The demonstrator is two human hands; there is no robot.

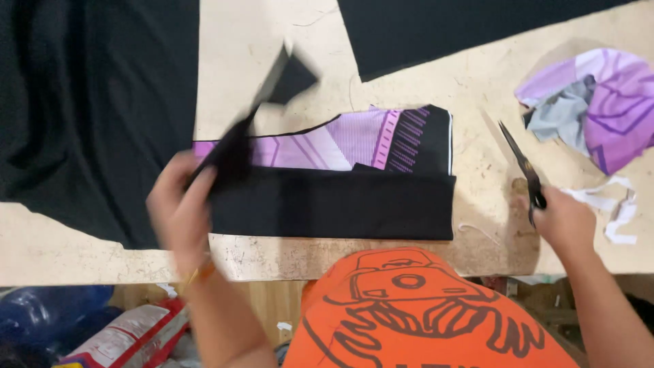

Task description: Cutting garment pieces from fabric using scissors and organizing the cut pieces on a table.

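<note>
The head view showed the left hand pinching a black offcut above the folded fabric. The right hand gripped scissors on the worktop; the trimming step seemed done, so clearing scrap would need care.

Long black fabric offcut: lifted, blurred, frame centre-left, rising toward the upper middle. Black-handled scissors: blades shut (apparently), pointing up-left, lying at frame right. Folded black-and-purple printed cloth panel: flat, centre.
</note>
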